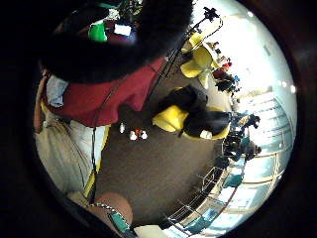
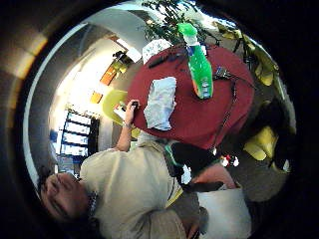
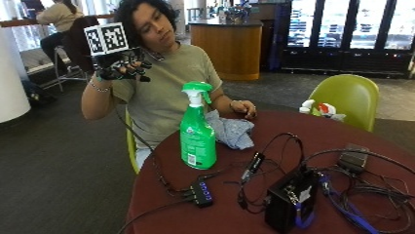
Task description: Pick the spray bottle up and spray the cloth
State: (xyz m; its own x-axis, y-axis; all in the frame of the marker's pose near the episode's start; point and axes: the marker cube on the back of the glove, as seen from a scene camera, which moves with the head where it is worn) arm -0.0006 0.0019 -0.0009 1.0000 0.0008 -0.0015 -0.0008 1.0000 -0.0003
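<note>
On the round, dark red table a green spray bottle stands upright, its trigger head at the top. Just behind it, toward the person, lies a crumpled pale blue cloth, close to the bottle and perhaps touching its far side. The gloved right hand is raised beside the person's shoulder, well apart from the bottle and above table level. Its fingers are loosely spread and hold nothing. The bare left hand rests on the table's far edge just behind the cloth, lightly curled; whether it holds anything I cannot tell.

The thumb-side palm view looks down on the same layout: the spray bottle upright, the cloth beside it on the red top. A black USB hub, a black box and a tangle of cables crowd the near half of the table.

Nothing of the task looks started; the reach for the bottle is still to come. The bottle is tall and narrow, so a hand arriving from high up and catching its head or neck sideways could tip it toward the cloth or the electronics. A grasp taken on the body and not the neck would leave the trigger out of finger reach. With the nozzle turned the wrong way, spray could land on the hub and cables instead.
</note>
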